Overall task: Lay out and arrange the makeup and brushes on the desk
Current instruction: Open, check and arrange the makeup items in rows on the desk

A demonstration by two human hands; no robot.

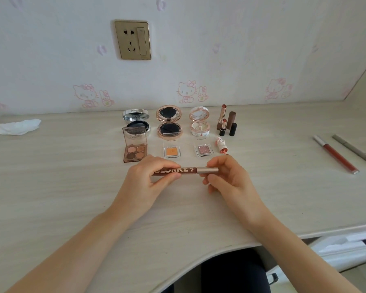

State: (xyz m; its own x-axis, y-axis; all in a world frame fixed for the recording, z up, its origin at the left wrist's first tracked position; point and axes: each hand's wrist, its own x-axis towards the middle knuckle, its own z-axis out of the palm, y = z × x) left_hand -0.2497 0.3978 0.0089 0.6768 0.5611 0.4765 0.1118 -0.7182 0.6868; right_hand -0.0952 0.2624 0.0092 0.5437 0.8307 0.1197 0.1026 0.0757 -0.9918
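Note:
I hold a brown lip gloss tube (187,171) level above the desk (72,187). My left hand (151,178) grips its lettered brown body, and my right hand (226,178) pinches its metallic cap. Behind it the makeup stands in rows: a silver compact (136,121), a rose-gold compact (169,121) and a pink compact (199,121), all open. In front of these lie a four-colour eyeshadow palette (135,152), an orange single shadow (172,151) and a pink glitter shadow (203,150).
Two uncapped lipsticks (222,120) with their caps (232,129) stand right of the compacts, a small pink lipstick (221,145) lying before them. A red lip gloss (336,154) and a grey pencil (355,151) lie far right. A crumpled tissue (18,126) sits far left.

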